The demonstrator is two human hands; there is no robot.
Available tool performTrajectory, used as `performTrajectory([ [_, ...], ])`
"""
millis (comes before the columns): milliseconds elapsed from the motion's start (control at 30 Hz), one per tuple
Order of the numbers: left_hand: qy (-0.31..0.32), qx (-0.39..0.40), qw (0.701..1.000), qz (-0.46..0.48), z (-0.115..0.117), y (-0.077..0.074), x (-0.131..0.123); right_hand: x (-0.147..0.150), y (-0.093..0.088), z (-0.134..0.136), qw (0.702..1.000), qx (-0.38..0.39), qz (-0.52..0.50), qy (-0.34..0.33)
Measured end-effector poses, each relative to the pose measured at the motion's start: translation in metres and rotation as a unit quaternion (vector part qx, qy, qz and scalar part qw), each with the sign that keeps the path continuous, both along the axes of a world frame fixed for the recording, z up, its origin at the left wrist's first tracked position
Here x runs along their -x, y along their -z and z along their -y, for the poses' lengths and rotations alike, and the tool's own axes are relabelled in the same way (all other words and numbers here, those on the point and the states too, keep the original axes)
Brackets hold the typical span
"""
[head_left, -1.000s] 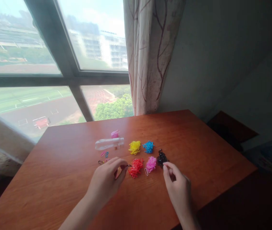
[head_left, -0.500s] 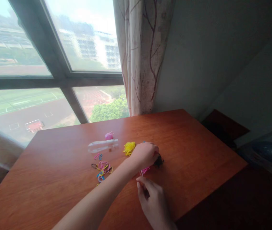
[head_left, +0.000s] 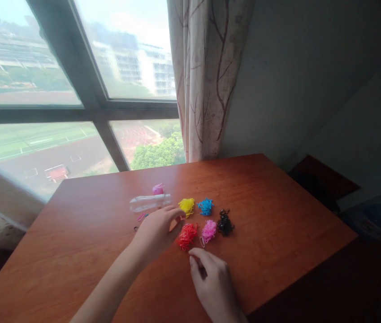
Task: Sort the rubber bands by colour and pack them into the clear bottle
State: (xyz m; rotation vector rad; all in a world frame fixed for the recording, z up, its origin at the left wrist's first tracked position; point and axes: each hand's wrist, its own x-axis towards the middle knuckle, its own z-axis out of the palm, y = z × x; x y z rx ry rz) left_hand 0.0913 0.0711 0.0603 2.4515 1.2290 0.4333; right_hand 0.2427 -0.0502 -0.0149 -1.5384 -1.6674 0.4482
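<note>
My left hand (head_left: 163,229) is over the table, its thumb and fingers curved apart with nothing visible between them. Just right of it lies a pile of red elastic bands (head_left: 187,236). Further piles are grouped nearby: yellow bands (head_left: 186,207), blue bands (head_left: 205,206), pink bands (head_left: 209,230) and black bands (head_left: 225,223). A pale loop lies at the pink pile's near edge. My right hand (head_left: 212,278) rests in front of the red and pink piles, thumb and forefinger closed; what they hold, if anything, is hidden. Loose mixed bands (head_left: 141,217) are mostly covered by my left hand.
A clear plastic bag (head_left: 150,202) lies behind my left hand, with a small pink object (head_left: 158,189) beyond it. The brown wooden table (head_left: 76,233) meets a window and a patterned curtain (head_left: 204,80) at its far edge. A dark gap borders its right side.
My left hand has moved left from the black pile to above the loose bands, and its fingers have opened. The blue and red piles now show. My right hand has barely moved.
</note>
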Motion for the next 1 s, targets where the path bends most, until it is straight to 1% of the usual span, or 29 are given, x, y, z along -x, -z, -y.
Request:
performTrajectory([
  [100,-0.068,0.016,0.998,-0.007,0.017,0.01,0.041,0.009,-0.002,-0.004,1.0,-0.003,0.016,-0.014],
  [200,-0.108,0.012,0.994,0.007,0.034,0.023,0.074,0.017,-0.003,-0.008,0.999,0.009,0.039,-0.02],
  [300,-0.136,0.002,0.99,0.029,0.049,0.036,0.097,0.025,-0.003,-0.01,0.996,0.041,0.066,-0.033],
  [367,-0.15,0.003,0.988,0.043,0.057,0.045,0.107,0.031,-0.004,-0.01,0.993,0.066,0.082,-0.05],
  [467,-0.16,0.019,0.985,0.056,0.066,0.055,0.113,0.042,-0.007,-0.012,0.987,0.097,0.109,-0.07],
  [533,-0.162,0.036,0.985,0.052,0.069,0.058,0.111,0.051,-0.011,-0.015,0.981,0.114,0.137,-0.07],
  [733,-0.168,0.073,0.983,-0.001,0.073,0.056,0.102,0.073,-0.018,-0.03,0.972,0.124,0.184,-0.079],
  [867,-0.16,0.079,0.984,-0.019,0.074,0.057,0.102,0.08,-0.016,-0.037,0.971,0.119,0.196,-0.072],
  [1000,-0.161,0.073,0.984,-0.031,0.075,0.059,0.101,0.079,-0.011,-0.039,0.978,0.103,0.167,-0.065],
])
